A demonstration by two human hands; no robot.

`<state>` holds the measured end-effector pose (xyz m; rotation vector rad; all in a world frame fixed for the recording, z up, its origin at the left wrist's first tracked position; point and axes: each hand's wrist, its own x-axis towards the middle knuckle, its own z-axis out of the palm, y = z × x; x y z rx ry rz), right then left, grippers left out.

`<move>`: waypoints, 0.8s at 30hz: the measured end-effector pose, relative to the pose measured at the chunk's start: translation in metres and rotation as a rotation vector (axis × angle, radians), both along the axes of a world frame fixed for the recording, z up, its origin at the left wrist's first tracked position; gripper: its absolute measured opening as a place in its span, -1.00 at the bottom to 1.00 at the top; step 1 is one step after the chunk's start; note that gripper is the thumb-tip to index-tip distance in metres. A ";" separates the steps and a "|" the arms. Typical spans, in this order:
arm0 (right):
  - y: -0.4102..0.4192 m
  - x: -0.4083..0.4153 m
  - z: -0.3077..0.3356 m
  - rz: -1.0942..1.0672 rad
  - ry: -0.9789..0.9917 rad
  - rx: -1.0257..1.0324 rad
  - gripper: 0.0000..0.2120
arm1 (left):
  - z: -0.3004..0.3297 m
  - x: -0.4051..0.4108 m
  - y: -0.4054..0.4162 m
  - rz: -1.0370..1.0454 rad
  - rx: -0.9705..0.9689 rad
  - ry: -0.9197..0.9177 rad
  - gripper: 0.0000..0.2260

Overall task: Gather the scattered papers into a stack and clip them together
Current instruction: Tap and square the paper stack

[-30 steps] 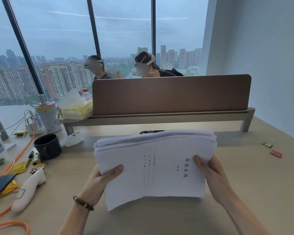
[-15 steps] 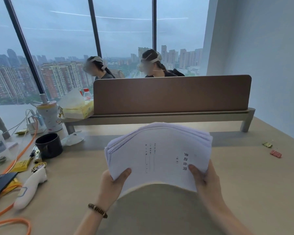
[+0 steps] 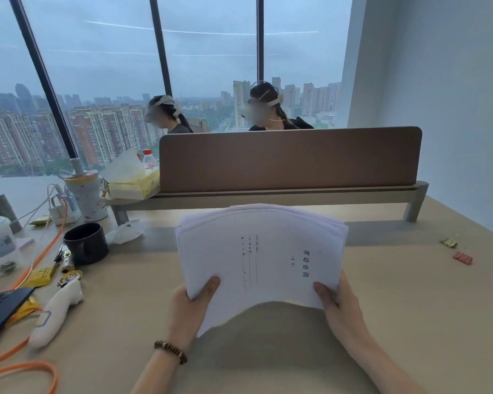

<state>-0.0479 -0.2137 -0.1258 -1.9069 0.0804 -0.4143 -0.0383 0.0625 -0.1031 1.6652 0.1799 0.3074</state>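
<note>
Tall windows (image 3: 111, 81), brown divider (image 3: 288, 157), beige desk (image 3: 410, 308).

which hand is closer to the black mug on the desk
Left. The left hand grips the paper stack's near-left corner, right of the black mug; the right hand holds the far corner.

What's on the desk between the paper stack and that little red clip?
Nothing: the head view shows bare desk between the paper stack and the red clip.

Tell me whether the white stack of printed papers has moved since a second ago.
Yes. The white stack of printed papers has tipped up and lifted: its far edge now sits closer to the brown desk divider, its near edge bowed.
</note>
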 end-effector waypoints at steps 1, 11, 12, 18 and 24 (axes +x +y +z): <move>0.000 -0.001 0.000 0.031 0.032 0.001 -0.66 | -0.002 -0.002 -0.001 -0.018 0.009 0.018 -0.91; -0.026 0.009 0.028 0.098 0.072 0.114 -0.68 | 0.020 -0.005 0.012 -0.214 -0.061 0.093 -0.91; -0.029 0.009 0.035 0.081 0.064 0.274 -0.65 | 0.023 -0.008 0.011 -0.232 -0.152 0.103 -0.90; 0.007 0.003 0.061 0.056 0.080 1.334 -0.53 | 0.031 -0.013 -0.030 -0.192 -0.429 0.124 -0.84; 0.052 -0.003 0.065 -0.163 0.131 1.240 -0.84 | 0.029 -0.039 -0.081 -0.270 -0.477 0.125 -0.82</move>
